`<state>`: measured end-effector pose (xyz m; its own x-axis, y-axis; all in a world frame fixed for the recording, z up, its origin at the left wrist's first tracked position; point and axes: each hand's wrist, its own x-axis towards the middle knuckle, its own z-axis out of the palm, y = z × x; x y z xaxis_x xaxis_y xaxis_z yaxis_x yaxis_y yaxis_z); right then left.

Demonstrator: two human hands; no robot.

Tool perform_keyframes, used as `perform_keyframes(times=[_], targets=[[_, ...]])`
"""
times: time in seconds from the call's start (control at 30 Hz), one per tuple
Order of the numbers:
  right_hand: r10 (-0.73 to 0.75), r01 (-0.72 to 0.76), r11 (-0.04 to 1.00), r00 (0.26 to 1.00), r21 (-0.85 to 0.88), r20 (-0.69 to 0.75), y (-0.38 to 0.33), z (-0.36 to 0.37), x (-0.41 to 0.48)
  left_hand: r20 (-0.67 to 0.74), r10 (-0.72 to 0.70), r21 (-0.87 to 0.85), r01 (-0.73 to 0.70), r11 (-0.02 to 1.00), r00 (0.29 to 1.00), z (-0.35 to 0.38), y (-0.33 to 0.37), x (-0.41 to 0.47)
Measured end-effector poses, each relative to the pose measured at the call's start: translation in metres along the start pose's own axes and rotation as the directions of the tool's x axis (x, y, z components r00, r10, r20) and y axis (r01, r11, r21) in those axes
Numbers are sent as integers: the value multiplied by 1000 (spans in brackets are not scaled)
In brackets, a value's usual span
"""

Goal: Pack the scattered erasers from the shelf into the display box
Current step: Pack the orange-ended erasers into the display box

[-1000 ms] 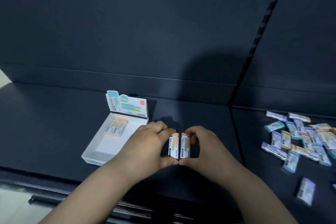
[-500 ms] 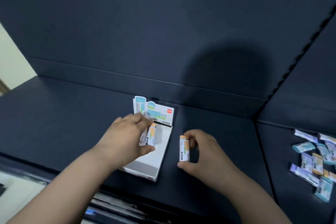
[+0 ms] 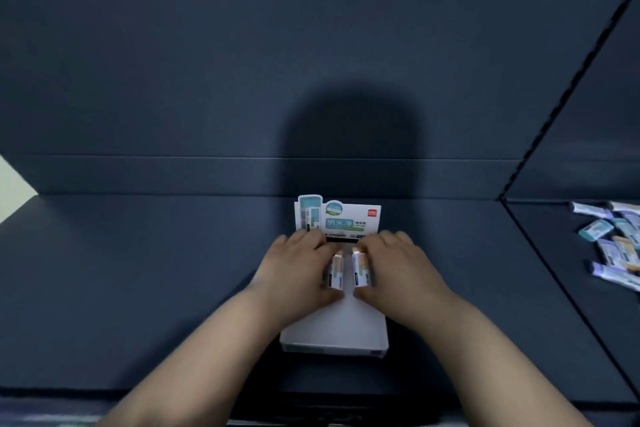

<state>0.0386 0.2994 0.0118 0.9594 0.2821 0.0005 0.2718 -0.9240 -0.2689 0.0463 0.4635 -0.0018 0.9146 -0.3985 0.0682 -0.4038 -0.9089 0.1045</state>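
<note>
The white display box [image 3: 334, 345] lies open on the dark shelf, its printed lid flap [image 3: 341, 218] standing up at the back. Both hands are over the box's far end. My left hand [image 3: 298, 270] pinches one wrapped eraser [image 3: 336, 272] between thumb and fingers. My right hand [image 3: 398, 267] pinches another eraser [image 3: 361, 269] right beside it. The two erasers stand side by side inside the box, orange ends away from me. Any erasers under my hands are hidden.
Several loose erasers [image 3: 613, 246] lie scattered on the neighbouring shelf section at the far right, beyond a slanted divider line [image 3: 554, 274]. The shelf's back wall [image 3: 242, 80] rises just behind the box. The shelf's front edge [image 3: 207, 395] runs below my forearms.
Both hands have moved from in front of the box to over it, carrying the erasers. My right hand came in from the right, and the view has swung left, centring the box.
</note>
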Motion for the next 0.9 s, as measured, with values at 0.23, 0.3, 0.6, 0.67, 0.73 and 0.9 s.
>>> perform_keyframes(times=[0.23, 0.3, 0.6, 0.67, 0.73, 0.9], targets=[[73, -55, 985, 992, -166, 101, -12, 11, 3, 50, 59, -35, -57, 998, 997, 9, -7, 2], [82, -64, 978, 993, -199, 84, -12, 8, 1, 78, 76, -45, -73, 996, 994, 8, -9, 2], [107, -94, 974, 993, -204, 54, -14, 15, 5, 39, 37, -187, -29, 982, 999, 15, -7, 0], [107, -98, 980, 993, -173, 43, -13, 18, 5, 32, 5, -187, 1, 982, 999, 14, -5, 0], [108, -101, 984, 994, -146, 36, -13, 21, 4, 25, -24, -186, 29, 982, 999, 13, -4, 0], [109, -105, 985, 994, -139, 17, -14, 27, -1, 21, -61, -179, 64, 982, 998, 13, -1, 0]])
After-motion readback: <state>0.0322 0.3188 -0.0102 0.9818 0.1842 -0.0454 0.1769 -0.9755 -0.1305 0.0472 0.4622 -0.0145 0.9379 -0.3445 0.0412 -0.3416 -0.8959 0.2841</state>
